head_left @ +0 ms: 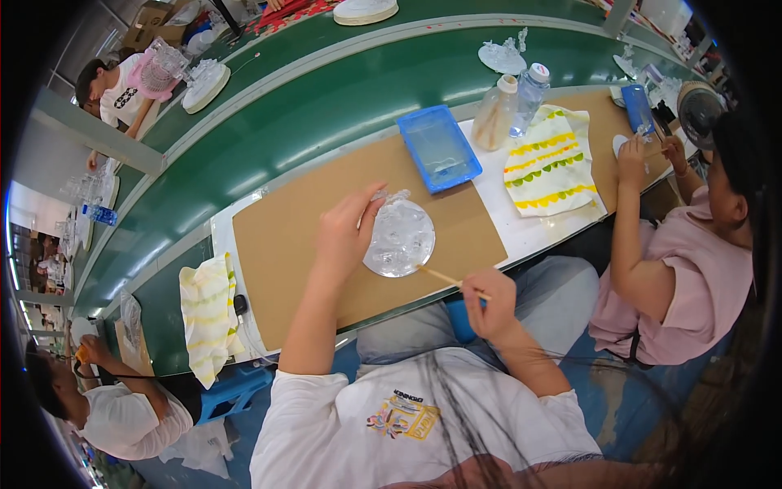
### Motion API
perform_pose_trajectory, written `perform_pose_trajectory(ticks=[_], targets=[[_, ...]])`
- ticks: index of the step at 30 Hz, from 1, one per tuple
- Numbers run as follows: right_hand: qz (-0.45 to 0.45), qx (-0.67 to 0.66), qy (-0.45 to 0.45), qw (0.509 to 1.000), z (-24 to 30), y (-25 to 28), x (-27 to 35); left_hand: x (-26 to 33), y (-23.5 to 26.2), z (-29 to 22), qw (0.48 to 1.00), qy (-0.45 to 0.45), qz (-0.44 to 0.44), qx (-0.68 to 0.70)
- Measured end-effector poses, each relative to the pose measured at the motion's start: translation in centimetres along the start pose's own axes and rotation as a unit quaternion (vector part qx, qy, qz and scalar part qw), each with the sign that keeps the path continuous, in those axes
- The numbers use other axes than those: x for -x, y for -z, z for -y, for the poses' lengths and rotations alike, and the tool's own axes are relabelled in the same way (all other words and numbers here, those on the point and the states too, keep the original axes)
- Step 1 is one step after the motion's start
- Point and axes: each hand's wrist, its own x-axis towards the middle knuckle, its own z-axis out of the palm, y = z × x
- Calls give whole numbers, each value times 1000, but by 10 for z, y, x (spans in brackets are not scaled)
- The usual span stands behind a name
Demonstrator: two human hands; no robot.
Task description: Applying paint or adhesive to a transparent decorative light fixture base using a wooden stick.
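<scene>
A round white disc point(426, 244) lies on the brown cardboard sheet point(281, 244) before me, with glossy clear plastic pieces point(397, 228) on it. At the disc's upper left, my left hand point(349, 228) has thumb and fingers drawn together on a clear plastic piece; its exact shape is hard to make out. My right hand point(491, 301) grips a thin wooden stick point(440, 276) near its end. The stick slants up and left, its tip at the disc's lower right edge; whether that tip has bristles cannot be seen.
Beyond the disc stands a blue tray point(411, 135), with two bottles point(495, 114) right of it. Patterned cloths point(550, 167) lie at both sides. A green conveyor belt point(326, 106) curves behind the table. A co-worker in pink point(680, 253) sits close on my right.
</scene>
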Motion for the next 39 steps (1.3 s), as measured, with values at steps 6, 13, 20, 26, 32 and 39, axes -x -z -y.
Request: perform_pose_trajectory(ticks=[6, 13, 20, 26, 32, 39], targets=[[13, 0, -24, 1000, 1, -4, 0, 0, -2, 5, 999, -33, -22, -6], [31, 70, 55, 996, -3, -12, -3, -2, -1, 4, 1000, -15, 4, -12], [42, 48, 46, 997, -4, -6, -8, -4, 3, -6, 999, -44, -11, -30], [-112, -51, -39, 992, -14, 49, 10, -2, 20, 2, 991, 15, -24, -128], [-179, -31, -156, 971, -9, 105, 34, -106, 55, 52, 973, 69, -100, -195], [-299, -28, -147, 942, -16, 115, 42, -223, 43, 182, 945, 76, -69, -310]])
